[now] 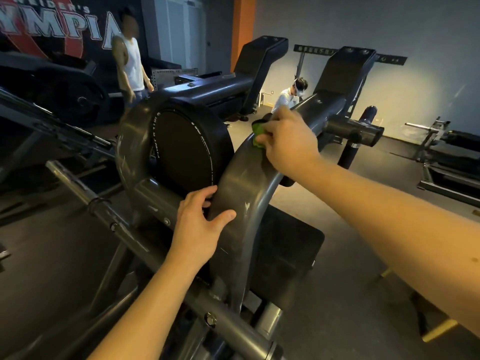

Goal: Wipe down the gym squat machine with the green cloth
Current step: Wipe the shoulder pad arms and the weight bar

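At the far left we see large pale lettering on a dark wall, and beside it a person in a white sleeveless top standing among other machines. Nearer to us a bare steel bar slants down across the squat machine, whose round black pad sits between two curved grey frame arms. The left hand grips the nearer curved arm low down, fingers hooked over its inner edge next to the pad and thumb laid across its scuffed face. Higher on that same arm, where the curve meets the straight beam, we find the green cloth bunched against the metal, only its left edge showing. The right hand covers it, fingers bent down over the cloth and pressing it onto the frame. Just behind this hand a second person wearing a headset crouches on the floor. Further right stands a low rack with a bar.
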The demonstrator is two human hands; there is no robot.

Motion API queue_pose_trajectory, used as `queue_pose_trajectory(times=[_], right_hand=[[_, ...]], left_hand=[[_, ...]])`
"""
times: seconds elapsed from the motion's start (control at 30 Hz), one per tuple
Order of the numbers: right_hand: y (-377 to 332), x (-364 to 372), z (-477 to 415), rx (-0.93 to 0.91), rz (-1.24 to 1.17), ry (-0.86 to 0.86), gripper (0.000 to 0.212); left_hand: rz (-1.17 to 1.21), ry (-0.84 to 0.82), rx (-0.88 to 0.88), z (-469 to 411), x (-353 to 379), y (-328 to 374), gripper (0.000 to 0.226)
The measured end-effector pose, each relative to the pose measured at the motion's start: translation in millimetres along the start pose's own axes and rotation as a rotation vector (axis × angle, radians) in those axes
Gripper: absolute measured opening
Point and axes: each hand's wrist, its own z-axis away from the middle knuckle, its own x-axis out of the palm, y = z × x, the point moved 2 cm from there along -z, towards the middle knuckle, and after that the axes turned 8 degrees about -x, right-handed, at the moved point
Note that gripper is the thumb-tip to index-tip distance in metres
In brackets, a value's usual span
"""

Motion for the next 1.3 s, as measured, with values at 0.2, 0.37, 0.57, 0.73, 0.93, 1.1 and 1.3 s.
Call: queue_pose_trajectory(times=[0.2,0.37,0.57,0.73,0.93,1.1,1.3], right_hand=[[-52,19,55,-0.318,-0.021,0.017,0.026],[-37,9,39,-0.318,-0.018,-0.042,0.027],[-26,13,5,-0.100,0.085,0.020,0.018],[-73,34,65,-0.479,0.053,-0.110,0.029],[-5,-3,20,-0.004,-0.159,0.064,0.023],[-5,2,48,0.172,-0.292,0.255,0.021],[-61,27,132,0.062,-0.531,0.181,0.024]], left_hand=[[0.126,0.030,-0.131,0,4,-10,0.053],[0.149,0.015,-0.134,2,3,-7,0.050],[0.164,-0.018,-0.157,6,2,-3,0.050],[0.143,-0.002,-0.142,7,4,-5,0.053],[0.138,-0.041,-0.147,7,0,-3,0.051],[0.145,-0.033,-0.132,6,1,-6,0.050],[0.152,-0.028,-0.112,1,3,-11,0.049]])
